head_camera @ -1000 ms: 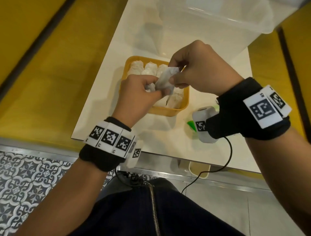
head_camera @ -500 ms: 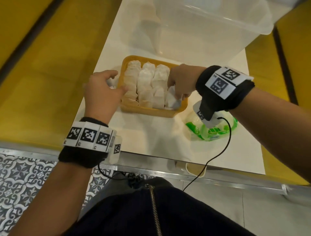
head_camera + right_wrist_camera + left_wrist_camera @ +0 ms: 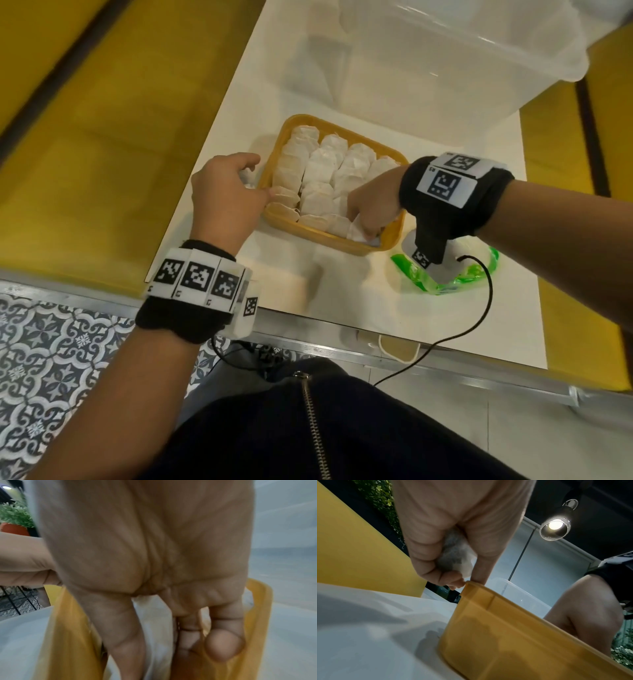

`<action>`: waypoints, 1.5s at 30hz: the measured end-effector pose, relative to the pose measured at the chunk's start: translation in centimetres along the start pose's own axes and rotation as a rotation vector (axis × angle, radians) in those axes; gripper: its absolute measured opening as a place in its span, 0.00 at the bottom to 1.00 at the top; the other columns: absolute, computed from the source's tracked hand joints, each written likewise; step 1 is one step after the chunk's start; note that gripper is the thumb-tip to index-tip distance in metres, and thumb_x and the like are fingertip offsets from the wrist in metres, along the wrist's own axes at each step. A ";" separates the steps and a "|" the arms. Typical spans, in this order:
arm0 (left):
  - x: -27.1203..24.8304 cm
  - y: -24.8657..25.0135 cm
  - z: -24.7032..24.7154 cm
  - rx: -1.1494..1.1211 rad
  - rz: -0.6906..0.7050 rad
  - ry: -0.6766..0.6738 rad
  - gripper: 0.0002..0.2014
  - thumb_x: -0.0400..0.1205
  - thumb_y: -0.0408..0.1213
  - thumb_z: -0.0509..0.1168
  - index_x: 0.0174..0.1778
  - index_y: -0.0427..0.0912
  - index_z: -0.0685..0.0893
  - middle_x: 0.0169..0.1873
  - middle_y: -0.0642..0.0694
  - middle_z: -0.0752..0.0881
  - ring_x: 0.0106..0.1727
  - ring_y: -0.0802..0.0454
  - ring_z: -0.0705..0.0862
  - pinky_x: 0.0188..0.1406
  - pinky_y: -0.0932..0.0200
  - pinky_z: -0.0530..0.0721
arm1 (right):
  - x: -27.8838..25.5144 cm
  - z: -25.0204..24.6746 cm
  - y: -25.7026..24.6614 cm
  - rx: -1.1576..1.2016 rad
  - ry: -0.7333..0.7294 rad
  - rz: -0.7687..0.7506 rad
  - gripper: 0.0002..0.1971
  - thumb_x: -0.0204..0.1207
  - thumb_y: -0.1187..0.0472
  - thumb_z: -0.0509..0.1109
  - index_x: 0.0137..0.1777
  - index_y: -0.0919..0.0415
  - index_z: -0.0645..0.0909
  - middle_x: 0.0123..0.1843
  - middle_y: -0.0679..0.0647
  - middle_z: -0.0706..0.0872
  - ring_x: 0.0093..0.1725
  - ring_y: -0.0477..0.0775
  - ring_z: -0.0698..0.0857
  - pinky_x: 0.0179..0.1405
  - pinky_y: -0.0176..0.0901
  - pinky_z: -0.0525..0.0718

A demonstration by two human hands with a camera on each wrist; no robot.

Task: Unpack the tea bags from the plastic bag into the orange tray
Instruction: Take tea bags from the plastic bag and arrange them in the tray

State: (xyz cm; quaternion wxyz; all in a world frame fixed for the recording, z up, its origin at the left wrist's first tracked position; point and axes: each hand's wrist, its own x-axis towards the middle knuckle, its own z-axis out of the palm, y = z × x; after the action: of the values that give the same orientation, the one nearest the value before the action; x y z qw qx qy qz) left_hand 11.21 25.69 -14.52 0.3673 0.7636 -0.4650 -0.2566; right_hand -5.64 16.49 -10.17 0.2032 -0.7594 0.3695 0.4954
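Observation:
An orange tray sits mid-table, filled with rows of white tea bags. My left hand is at the tray's left rim, fingers curled round a tea bag, thumb touching the rim. My right hand reaches down into the tray's near right corner, pinching a white tea bag between thumb and fingers. The green and clear plastic bag lies crumpled to the right of the tray, partly under my right wrist.
A large clear plastic bin stands just behind the tray. The white table is narrow, with yellow surfaces along both sides. A black cable hangs from my right wrist over the table's front edge.
My hands were together above the tray pulling tea bags apart. The right one went down into the tray's near right corner with a tea bag; the left moved to the left rim.

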 end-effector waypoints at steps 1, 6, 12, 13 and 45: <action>0.0 0.0 0.0 0.004 0.004 -0.001 0.28 0.71 0.42 0.78 0.67 0.42 0.82 0.62 0.45 0.85 0.63 0.47 0.81 0.61 0.51 0.80 | 0.0 0.1 0.0 -0.006 -0.012 -0.004 0.06 0.79 0.66 0.68 0.47 0.56 0.74 0.40 0.51 0.76 0.49 0.56 0.78 0.51 0.45 0.80; 0.0 -0.1 0.1 0.009 0.006 -0.002 0.26 0.72 0.40 0.78 0.67 0.43 0.83 0.61 0.45 0.86 0.62 0.45 0.81 0.61 0.46 0.81 | -0.6 0.7 -0.3 -0.073 -0.021 -0.023 0.12 0.81 0.69 0.62 0.63 0.64 0.77 0.49 0.56 0.79 0.44 0.52 0.75 0.34 0.33 0.72; -0.8 -0.3 0.4 -0.041 -0.047 -0.026 0.19 0.74 0.38 0.75 0.62 0.42 0.87 0.53 0.44 0.89 0.58 0.48 0.84 0.59 0.51 0.83 | -0.6 1.7 0.1 0.018 0.134 0.063 0.17 0.81 0.69 0.64 0.69 0.68 0.78 0.44 0.57 0.77 0.35 0.52 0.74 0.28 0.34 0.69; -1.0 -0.3 0.4 -0.054 -0.051 -0.039 0.18 0.74 0.38 0.75 0.60 0.42 0.88 0.52 0.43 0.90 0.57 0.47 0.84 0.59 0.50 0.83 | -0.7 1.8 0.2 -0.019 0.153 0.076 0.17 0.81 0.68 0.64 0.69 0.68 0.78 0.48 0.59 0.78 0.40 0.55 0.75 0.29 0.37 0.71; -2.0 -0.1 0.3 -0.041 -0.030 0.005 0.17 0.73 0.39 0.75 0.58 0.42 0.88 0.54 0.43 0.89 0.58 0.46 0.84 0.60 0.46 0.83 | -2.0 2.3 3.0 0.221 0.554 0.205 0.09 0.78 0.63 0.71 0.56 0.63 0.85 0.51 0.58 0.87 0.49 0.59 0.85 0.49 0.46 0.84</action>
State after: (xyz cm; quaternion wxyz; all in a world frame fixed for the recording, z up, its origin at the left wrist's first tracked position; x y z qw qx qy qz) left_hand 10.15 27.45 -14.62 0.3804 0.7633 -0.4472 -0.2695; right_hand -9.75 16.81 -9.20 0.1249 -0.7976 0.5372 0.2444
